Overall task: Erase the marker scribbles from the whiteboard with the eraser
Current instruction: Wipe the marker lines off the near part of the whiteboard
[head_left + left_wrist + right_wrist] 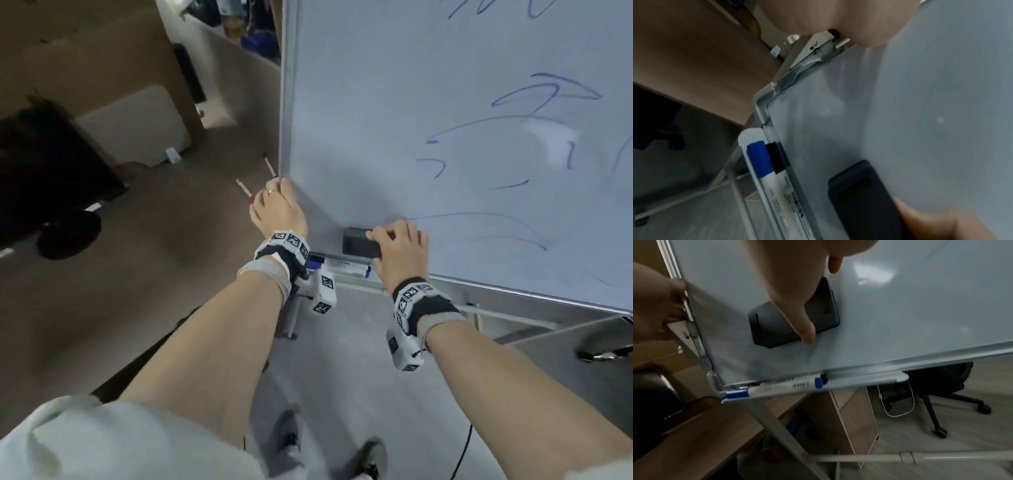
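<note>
A white, metal-framed whiteboard (428, 144) stands on a pale tubular stand over a grey floor, loose blue marker scribbles (534, 102) running across its middle and right. Beyond its left edge sits a brown wooden desk (102, 68), and under the board, in the right wrist view, a black swivel office chair (941, 386).

Down at the board's lower left corner, the dark grey rectangular block eraser (359, 242) lies flat against the surface, just above the bottom rail. Its long axis runs along that bottom edge, the free end pointing toward the left frame.

The right hand (400, 253) grasps the eraser, fingers curled over the top, thumb underneath. The left hand (279, 209) wraps round the board's left edge, fingers hooked behind the frame, thumb on the front face.

On the narrow tray beneath the rail lie a white marker with a blue cap (777, 388) and, behind it, a black-capped marker (775, 158), both parallel to the rail.
</note>
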`<control>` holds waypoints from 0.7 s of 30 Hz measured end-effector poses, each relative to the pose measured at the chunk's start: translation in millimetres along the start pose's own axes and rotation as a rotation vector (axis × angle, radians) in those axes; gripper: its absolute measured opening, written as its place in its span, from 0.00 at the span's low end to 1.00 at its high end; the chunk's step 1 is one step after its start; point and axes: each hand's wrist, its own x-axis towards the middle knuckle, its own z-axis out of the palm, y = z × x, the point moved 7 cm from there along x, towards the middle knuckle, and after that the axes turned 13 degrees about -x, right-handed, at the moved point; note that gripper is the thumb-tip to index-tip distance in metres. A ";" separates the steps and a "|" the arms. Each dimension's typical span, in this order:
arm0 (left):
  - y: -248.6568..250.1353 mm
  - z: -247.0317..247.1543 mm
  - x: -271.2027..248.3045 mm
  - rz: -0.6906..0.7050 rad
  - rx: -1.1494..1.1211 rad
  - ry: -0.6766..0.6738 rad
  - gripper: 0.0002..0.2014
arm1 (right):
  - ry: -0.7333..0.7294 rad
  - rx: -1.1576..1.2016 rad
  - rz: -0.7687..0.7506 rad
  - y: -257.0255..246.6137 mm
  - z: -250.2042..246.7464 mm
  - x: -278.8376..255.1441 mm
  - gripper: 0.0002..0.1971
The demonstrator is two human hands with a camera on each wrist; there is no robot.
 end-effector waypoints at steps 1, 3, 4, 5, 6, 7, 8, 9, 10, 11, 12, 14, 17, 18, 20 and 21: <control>-3.3 0.9 0.2 -0.018 -0.007 0.005 0.22 | -0.018 -0.005 0.008 -1.5 7.7 -4.7 0.29; -5.7 -0.4 -1.9 -0.081 -0.035 -0.003 0.25 | -0.011 -0.002 0.037 -2.3 7.2 -7.6 0.29; -5.2 -0.9 -3.6 -0.109 -0.029 -0.033 0.26 | 0.016 0.008 0.052 -1.3 -0.9 -5.5 0.29; -1.7 -1.5 -6.9 -0.115 -0.003 -0.079 0.27 | 0.052 0.023 0.065 1.2 -12.6 -2.0 0.28; 2.0 -2.9 -10.2 -0.122 0.025 -0.118 0.28 | 0.092 0.037 0.075 4.9 -28.2 4.1 0.28; 6.8 -5.9 -12.7 -0.137 0.029 -0.142 0.30 | 0.136 0.050 0.082 10.2 -45.7 12.7 0.27; 12.6 -9.8 -15.0 -0.172 0.003 -0.152 0.32 | 0.179 0.059 0.090 17.0 -65.2 22.8 0.27; 21.8 -15.3 -17.2 -0.210 -0.039 -0.143 0.35 | 0.222 0.066 0.096 24.5 -86.0 33.7 0.28; 34.2 -20.3 -17.0 -0.229 -0.091 -0.134 0.36 | 0.259 0.073 0.102 31.9 -106.5 45.1 0.28; 50.3 -24.4 -16.1 -0.224 -0.155 -0.127 0.37 | 0.291 0.079 0.104 39.2 -127.5 56.1 0.29; 70.2 -27.7 -14.5 -0.206 -0.242 -0.125 0.35 | 0.318 0.085 0.103 46.0 -147.6 66.9 0.29; 117.7 -33.3 -6.5 -0.124 -0.453 -0.109 0.33 | 0.382 0.088 0.096 57.8 -188.6 87.3 0.29; 194.3 -51.5 4.7 -0.004 -0.607 -0.018 0.31 | 0.474 0.083 0.114 72.8 -244.6 112.2 0.28; 215.6 -58.9 8.6 0.020 -0.619 0.013 0.30 | 0.509 0.085 0.131 77.3 -261.5 119.0 0.27; 245.8 -68.4 17.0 0.044 -0.671 0.045 0.28 | 0.579 0.091 0.173 86.5 -291.0 131.4 0.27; 252.8 -69.6 21.6 0.048 -0.699 0.045 0.28 | 0.603 0.089 0.186 89.5 -301.7 136.8 0.27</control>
